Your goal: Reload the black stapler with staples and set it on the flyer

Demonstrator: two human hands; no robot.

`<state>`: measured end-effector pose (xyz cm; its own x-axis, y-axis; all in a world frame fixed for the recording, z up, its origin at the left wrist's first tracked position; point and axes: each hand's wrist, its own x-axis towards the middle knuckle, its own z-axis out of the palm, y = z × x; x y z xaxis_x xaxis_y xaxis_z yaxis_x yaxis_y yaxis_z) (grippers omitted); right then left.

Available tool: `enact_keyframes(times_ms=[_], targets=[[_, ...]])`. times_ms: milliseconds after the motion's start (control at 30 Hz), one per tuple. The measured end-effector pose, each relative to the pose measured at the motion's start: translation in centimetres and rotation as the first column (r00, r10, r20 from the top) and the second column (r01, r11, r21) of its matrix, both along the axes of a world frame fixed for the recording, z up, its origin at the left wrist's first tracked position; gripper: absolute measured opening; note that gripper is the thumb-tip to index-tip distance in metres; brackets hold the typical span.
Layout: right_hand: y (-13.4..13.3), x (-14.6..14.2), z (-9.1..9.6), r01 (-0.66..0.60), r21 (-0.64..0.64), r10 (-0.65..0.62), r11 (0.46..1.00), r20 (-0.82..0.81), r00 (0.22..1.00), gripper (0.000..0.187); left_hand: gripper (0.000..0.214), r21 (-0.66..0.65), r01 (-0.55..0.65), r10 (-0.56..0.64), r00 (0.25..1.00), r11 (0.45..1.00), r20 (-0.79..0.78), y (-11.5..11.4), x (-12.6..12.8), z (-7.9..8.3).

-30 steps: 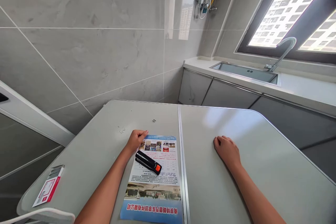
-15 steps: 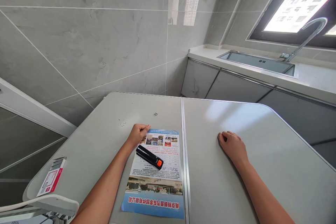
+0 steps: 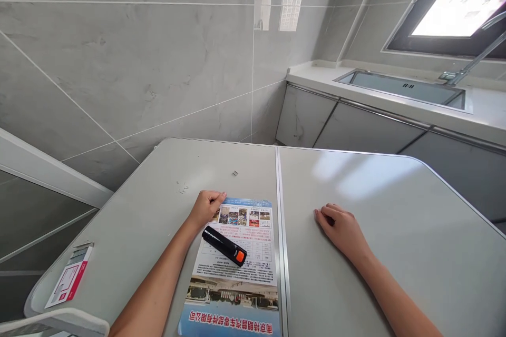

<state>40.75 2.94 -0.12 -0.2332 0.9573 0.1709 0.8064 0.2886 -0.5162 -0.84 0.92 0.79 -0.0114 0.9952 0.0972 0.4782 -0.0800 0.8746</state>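
Note:
A printed flyer [image 3: 237,268] in blue and white, with red lettering, lies flat on the table in front of me. Its far left corner is pinched between the thumb and fingers of my left hand [image 3: 205,206]. Across the flyer's middle rests a black stapler [image 3: 224,246] with an orange patch at its right end, touched by neither hand. My right hand [image 3: 339,226] is on the bare tabletop right of the metal seam, its fingers loosely bent and a little apart, holding nothing. Beyond the flyer sit a few small staple strips [image 3: 235,173].
Loose staple bits [image 3: 182,188] are scattered left of the strips. A red and white packet [image 3: 70,276] lies near the table's left edge, close to a white curved frame [image 3: 67,317]. A metal seam [image 3: 281,231] divides the table [image 3: 379,189]. Behind stands a counter with a sink [image 3: 403,89].
My right hand has shifted left toward the seam and its fingers have loosened. My left hand stays at the flyer's corner. The camera view has tilted slightly.

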Motion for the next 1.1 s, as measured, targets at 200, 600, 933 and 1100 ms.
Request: enact_keyframes(times_ms=[200,600,933,1100], targets=[[0.1,0.3,0.0,-0.028,-0.02,0.027,0.999,-0.008,1.0,0.044,0.056,-0.006,0.01,-0.01,1.0,1.0,-0.013,0.0,0.0,-0.3],[0.0,0.2,0.1,-0.035,-0.039,0.034,0.999,-0.026,0.999,0.045,0.058,0.005,0.025,-0.024,0.999,1.0,-0.043,0.0,0.0,-0.2],[-2.1,-4.2,0.7,-0.185,-0.021,0.179,0.982,-0.165,0.97,0.042,0.02,0.207,0.131,-0.018,0.881,0.97,-0.473,0.2,0.6,0.6],[-4.2,-7.9,1.3,-0.237,-0.007,0.226,0.971,-0.274,0.935,0.027,0.018,0.12,0.206,-0.087,0.777,0.971,-0.624,0.2,1.0,0.1]])
